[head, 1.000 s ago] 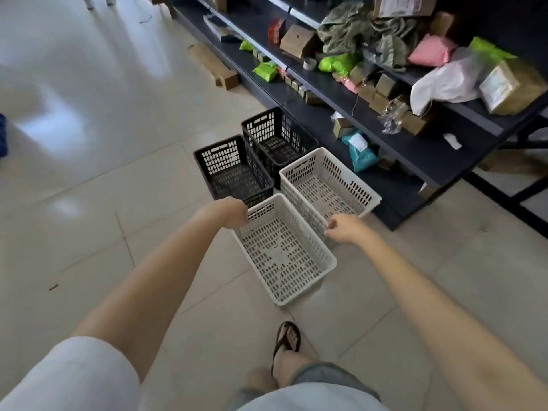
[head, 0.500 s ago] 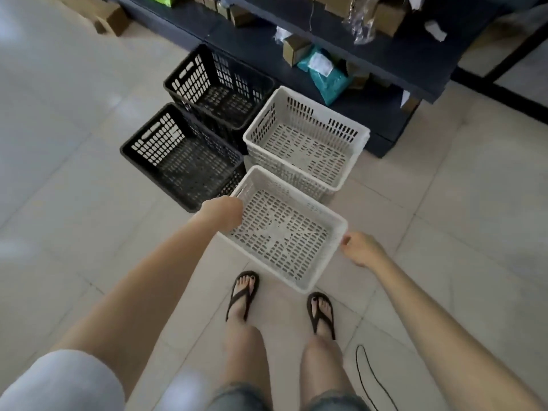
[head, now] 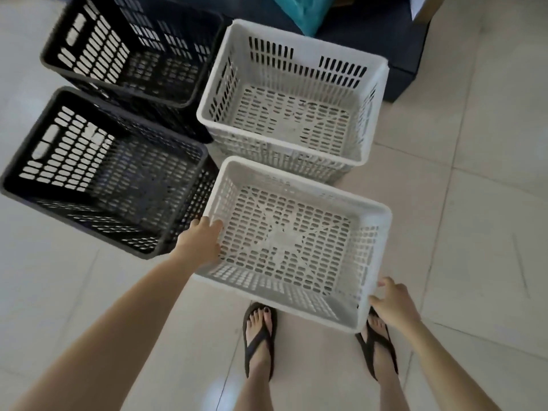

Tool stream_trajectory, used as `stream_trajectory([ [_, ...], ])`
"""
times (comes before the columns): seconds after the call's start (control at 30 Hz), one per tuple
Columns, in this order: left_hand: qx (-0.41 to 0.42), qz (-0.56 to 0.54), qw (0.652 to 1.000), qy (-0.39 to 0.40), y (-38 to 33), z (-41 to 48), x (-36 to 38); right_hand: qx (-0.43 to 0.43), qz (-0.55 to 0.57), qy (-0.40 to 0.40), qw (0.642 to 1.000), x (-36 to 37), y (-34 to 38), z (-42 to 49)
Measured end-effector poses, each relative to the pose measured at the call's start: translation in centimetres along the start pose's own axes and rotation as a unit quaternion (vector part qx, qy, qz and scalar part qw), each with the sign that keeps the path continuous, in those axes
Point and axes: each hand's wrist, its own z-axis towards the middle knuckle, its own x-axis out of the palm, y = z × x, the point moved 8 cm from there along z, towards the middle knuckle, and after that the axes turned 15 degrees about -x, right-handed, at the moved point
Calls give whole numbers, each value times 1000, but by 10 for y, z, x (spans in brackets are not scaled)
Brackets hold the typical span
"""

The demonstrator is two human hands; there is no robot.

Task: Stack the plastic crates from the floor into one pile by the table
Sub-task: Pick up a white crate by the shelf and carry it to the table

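White near crate (head: 292, 246) gripped at opposite corners: left hand (head: 201, 241) curled over rim, right hand (head: 393, 304) fingers loosely on corner. Black crate (head: 103, 173) touched beside left grip. Risk: right-side slip, crate tilting, snagging neighbour.

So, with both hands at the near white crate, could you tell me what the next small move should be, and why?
Probably close the right hand on the near white crate and lift: the left hand already grips its opposite rim, and the far white crate sits open behind it.
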Motion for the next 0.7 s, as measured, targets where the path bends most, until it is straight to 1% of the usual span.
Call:
stream_trajectory([
  [0.07, -9, 9, 1000, -23, -5, 30, 15, 16, 25, -10, 999, 13, -16, 21],
  [0.17, -36, 5, 998, -59, -7, 65, 27, 3, 53, -17, 998, 26, -32, 49],
  [0.3, -65, -48, 996, -35, -7, 96, 41, -32, 107, -83, 990, 29, -41, 74],
  [0.37, -70, -77, 994, -46, -8, 106, 40, -35, 129, -117, 984, 27, -42, 80],
  [0.43, -76, -81, 991, -73, -7, 109, 34, -30, 141, -132, 981, 26, -43, 85],
  [0.63, -79, -59, 991, -92, -6, 95, 20, -2, 86, -122, 989, 10, -50, 85],
  [0.7, -100, -70, 989, -83, -5, 82, 10, -1, 77, -111, 991, -5, -53, 76],
])
